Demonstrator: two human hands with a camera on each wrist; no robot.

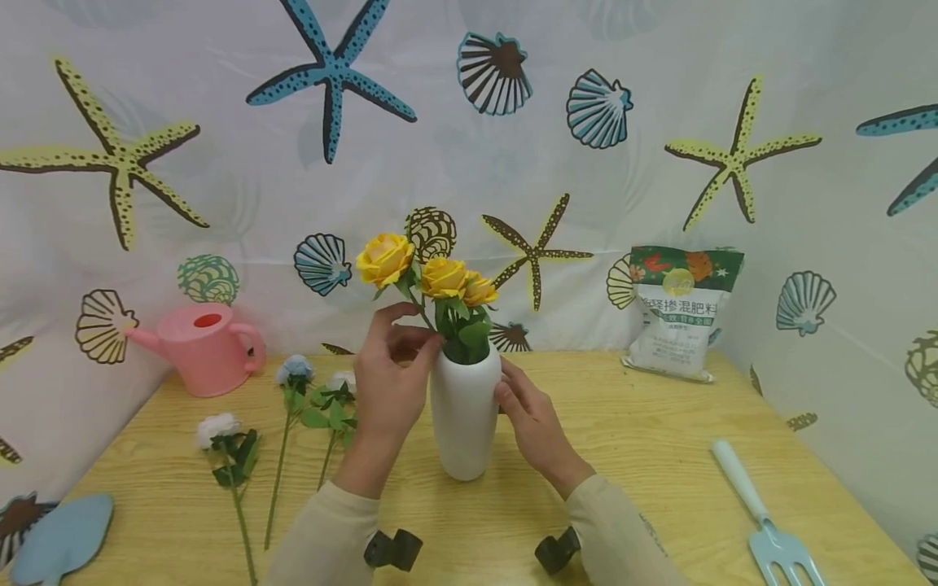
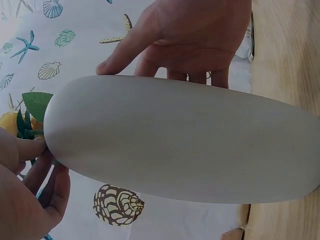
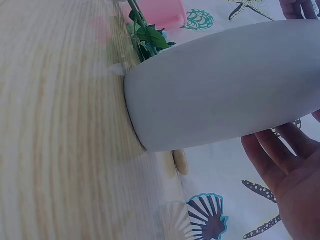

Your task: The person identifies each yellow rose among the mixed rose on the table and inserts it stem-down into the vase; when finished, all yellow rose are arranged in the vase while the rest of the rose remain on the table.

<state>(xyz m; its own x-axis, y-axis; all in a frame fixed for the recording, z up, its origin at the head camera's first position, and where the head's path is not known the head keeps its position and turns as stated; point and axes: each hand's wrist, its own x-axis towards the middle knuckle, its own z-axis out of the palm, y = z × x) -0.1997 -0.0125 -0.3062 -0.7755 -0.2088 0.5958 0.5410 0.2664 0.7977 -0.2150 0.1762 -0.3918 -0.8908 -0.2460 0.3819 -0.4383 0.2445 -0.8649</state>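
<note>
A white vase (image 1: 466,423) stands upright on the table, with several yellow roses (image 1: 444,278) rising from its mouth. At the left of the rim, my left hand (image 1: 392,378) pinches a yellow rose's green stem between thumb and fingers; that bloom (image 1: 385,260) leans out to the left. My right hand (image 1: 536,423) holds the vase's right side near the top, thumb toward me and fingers reaching behind. In the right wrist view, the right hand (image 3: 295,172) lies along the vase wall (image 3: 220,90), and the base meets the wood. The stems' lower ends are hidden inside the vase.
Left of the vase lie a blue flower (image 1: 295,369) and white flowers (image 1: 217,429) on long stems. A pink watering can (image 1: 208,350) stands behind them. A pale blue shovel blade (image 1: 64,537) is front left, a garden fork (image 1: 769,521) front right, and a fertilizer bag (image 1: 677,317) back right.
</note>
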